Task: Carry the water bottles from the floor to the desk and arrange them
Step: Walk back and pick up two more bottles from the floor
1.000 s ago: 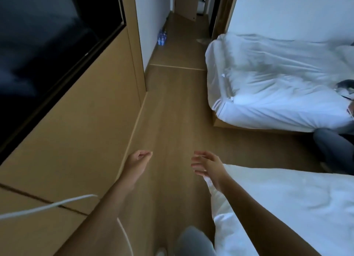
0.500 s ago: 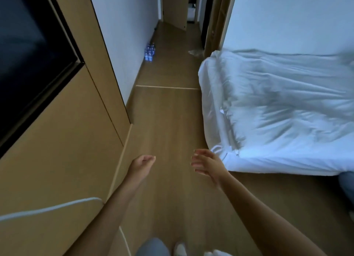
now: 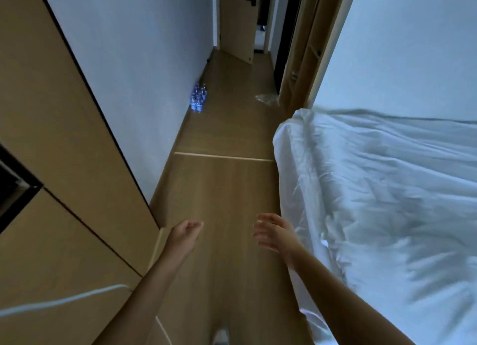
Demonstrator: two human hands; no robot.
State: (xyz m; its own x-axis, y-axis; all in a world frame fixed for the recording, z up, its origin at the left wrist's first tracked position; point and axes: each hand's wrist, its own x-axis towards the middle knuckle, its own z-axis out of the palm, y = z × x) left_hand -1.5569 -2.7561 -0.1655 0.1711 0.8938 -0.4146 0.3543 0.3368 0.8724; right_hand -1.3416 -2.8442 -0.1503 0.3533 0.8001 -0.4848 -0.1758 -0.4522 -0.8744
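The left hand [image 3: 184,235] hung with loosely curled fingers and the right hand [image 3: 275,232] had its fingers spread; both held nothing. Far ahead, the water bottles [image 3: 198,98], a blue-tinted cluster, stood on the wooden floor [image 3: 222,189] against the wall [image 3: 144,73]. The bed [image 3: 382,189] edged the open corridor on the right.

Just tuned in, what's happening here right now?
A person is in a passage between a wooden wall unit and a bed, facing a cluster of water bottles standing on the floor against the white wall farther down. Both the left hand and the right hand are held out in front, empty, fingers relaxed. The bottles are not yet within reach, and no desk is in view.
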